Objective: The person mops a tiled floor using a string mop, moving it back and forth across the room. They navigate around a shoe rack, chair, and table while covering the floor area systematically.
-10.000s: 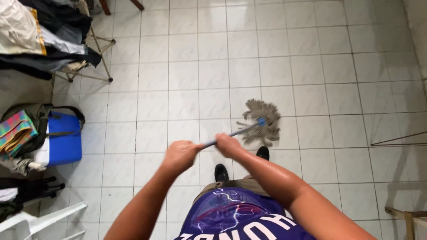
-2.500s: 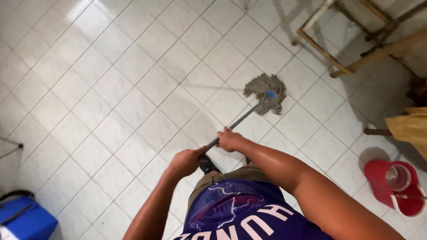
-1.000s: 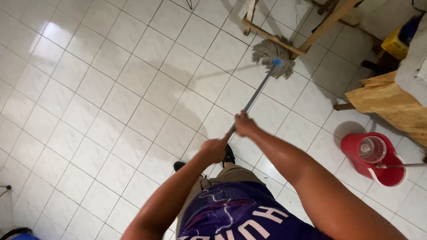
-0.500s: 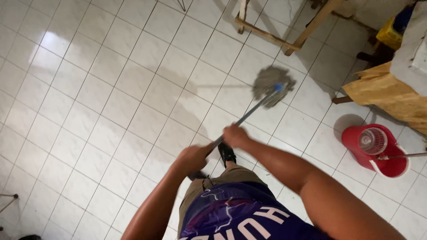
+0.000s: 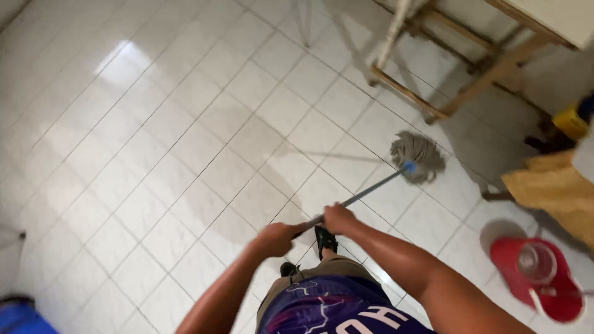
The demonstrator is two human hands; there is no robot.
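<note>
No sign and no screen are to be seen. Only one thing that may be a package can be made out: a small yellow box-like thing [image 5: 568, 122]. It is seen well to the right of the right hand [image 5: 339, 218] and farther out from the person, at the right edge of the view, and farther still from the left hand [image 5: 276, 237]. It is partly cut off and lies in shadow, with something dark blue just above it. Whether it is a carton or a tub cannot be told, and any label on it is too small to be made out.
</note>
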